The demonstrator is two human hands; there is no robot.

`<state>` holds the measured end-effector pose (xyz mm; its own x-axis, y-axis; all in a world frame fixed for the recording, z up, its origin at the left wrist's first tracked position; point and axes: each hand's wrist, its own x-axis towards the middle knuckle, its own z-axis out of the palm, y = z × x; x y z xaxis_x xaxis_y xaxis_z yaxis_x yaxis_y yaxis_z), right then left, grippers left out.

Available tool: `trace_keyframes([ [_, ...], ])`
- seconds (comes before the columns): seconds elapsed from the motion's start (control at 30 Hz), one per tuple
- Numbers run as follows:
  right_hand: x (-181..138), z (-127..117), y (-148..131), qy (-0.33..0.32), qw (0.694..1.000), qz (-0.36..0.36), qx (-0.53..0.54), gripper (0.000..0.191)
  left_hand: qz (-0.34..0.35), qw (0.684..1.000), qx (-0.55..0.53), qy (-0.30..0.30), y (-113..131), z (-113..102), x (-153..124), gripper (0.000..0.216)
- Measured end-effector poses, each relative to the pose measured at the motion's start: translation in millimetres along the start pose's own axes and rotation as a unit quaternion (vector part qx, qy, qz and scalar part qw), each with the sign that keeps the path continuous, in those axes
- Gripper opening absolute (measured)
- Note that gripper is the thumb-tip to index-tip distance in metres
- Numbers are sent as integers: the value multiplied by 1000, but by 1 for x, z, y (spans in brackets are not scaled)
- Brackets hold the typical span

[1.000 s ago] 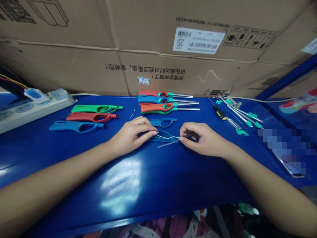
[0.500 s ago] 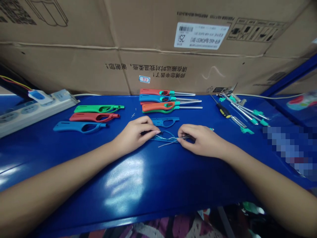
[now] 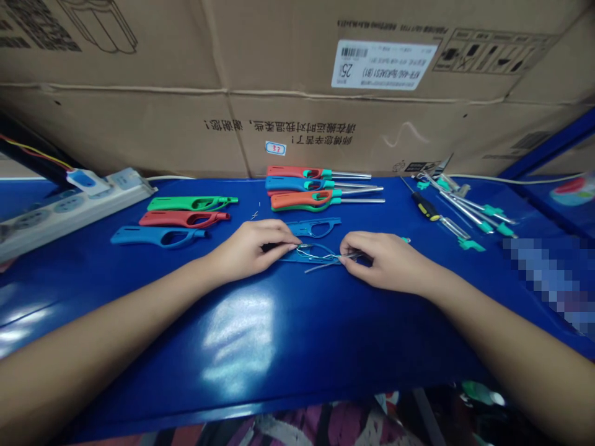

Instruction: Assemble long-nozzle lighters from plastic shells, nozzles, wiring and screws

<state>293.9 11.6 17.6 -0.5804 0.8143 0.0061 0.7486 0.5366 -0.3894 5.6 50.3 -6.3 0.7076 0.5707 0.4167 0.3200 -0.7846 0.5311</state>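
My left hand (image 3: 258, 251) is closed in a pinch on the end of a thin white wire (image 3: 320, 256). Opposite it, the fingers of my right hand (image 3: 388, 260) are pinched around a metal lighter tube (image 3: 356, 254), mostly hidden by the hand. The wire runs between both hands, and a thin grey flexible tube (image 3: 318, 267) sticks out below it. Under the fingers lies a blue lighter shell half (image 3: 302, 257), partly covered. Just behind it rests another blue shell half (image 3: 320, 228).
Green (image 3: 190, 203), red (image 3: 183, 218) and blue lighter handles (image 3: 153, 236) lie left, beside a power strip (image 3: 60, 210). Lighters with metal tubes (image 3: 302, 199) are stacked behind. Small screws (image 3: 255, 215), a screwdriver (image 3: 424, 205) and loose metal tubes (image 3: 465, 210) also lie on the blue table (image 3: 325, 347).
The view has shifted slightly, so things appear a little further right. Both hands keep their pinches, with a slightly wider gap between the fingertips.
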Motion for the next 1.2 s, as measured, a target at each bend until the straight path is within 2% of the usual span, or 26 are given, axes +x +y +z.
trace_keyframes([
  [0.43,0,-2,2,14,1000,-13,-15,5,13,1000,12,-9,9,6,-2,22],
  [0.63,-2,-5,2,16,999,-15,-23,6,39,999,22,-21,10,2,-3,33],
  [0.8,-2,-4,2,9,999,-30,-23,5,66,996,56,-31,10,1,-2,28],
  [1.07,-2,-4,0,16,999,-39,-30,5,29,997,71,-18,15,5,-4,26],
  [1.2,-3,-4,1,12,999,-38,-33,6,-4,1000,29,-7,18,6,-3,25],
])
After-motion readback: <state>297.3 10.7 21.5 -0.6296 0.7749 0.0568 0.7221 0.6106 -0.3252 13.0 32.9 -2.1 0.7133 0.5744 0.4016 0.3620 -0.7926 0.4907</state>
